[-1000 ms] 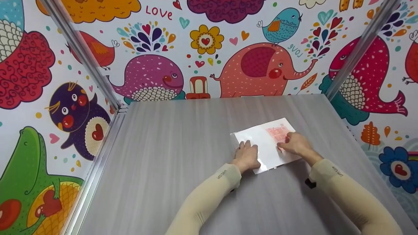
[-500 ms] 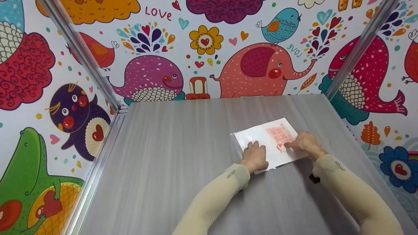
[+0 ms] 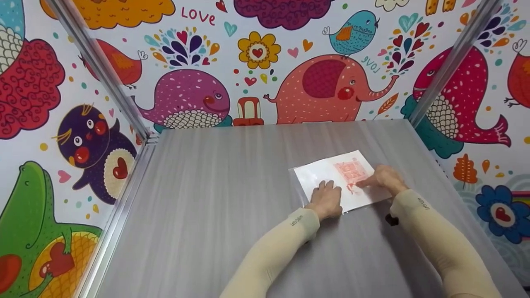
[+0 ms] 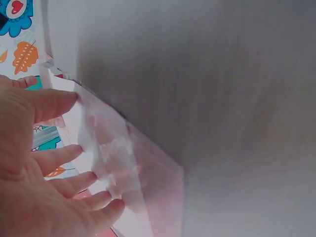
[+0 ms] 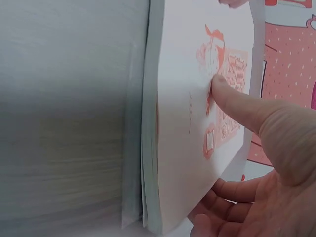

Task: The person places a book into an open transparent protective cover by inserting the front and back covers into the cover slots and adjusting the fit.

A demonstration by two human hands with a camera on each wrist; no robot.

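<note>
A flat white packet [image 3: 310,174] with thin layered edges lies slightly turned on the table. Red print [image 3: 350,170] marks its right half, and a strip of clear plastic [image 4: 165,202] extends past its left end. Fingers spread, my left hand [image 3: 327,199] rests on the left half of the packet near its front edge. My right hand [image 3: 387,179] is at the right end. Its thumb [image 5: 239,103] lies on top, the tip at the red print, while the other fingers [image 5: 237,190] curl at the edge, their tips partly hidden by the packet.
The grey wood-grain table [image 3: 207,198] spreads around the packet. Metal rails [image 3: 124,207] run along its left side, and posts rise at the back corners. Walls with cartoon animals, such as an elephant [image 3: 319,95], enclose the back and sides.
My left hand has slid right along the packet. My right hand has drawn back from the print to the packet's right edge, leaving more of the print exposed.
</note>
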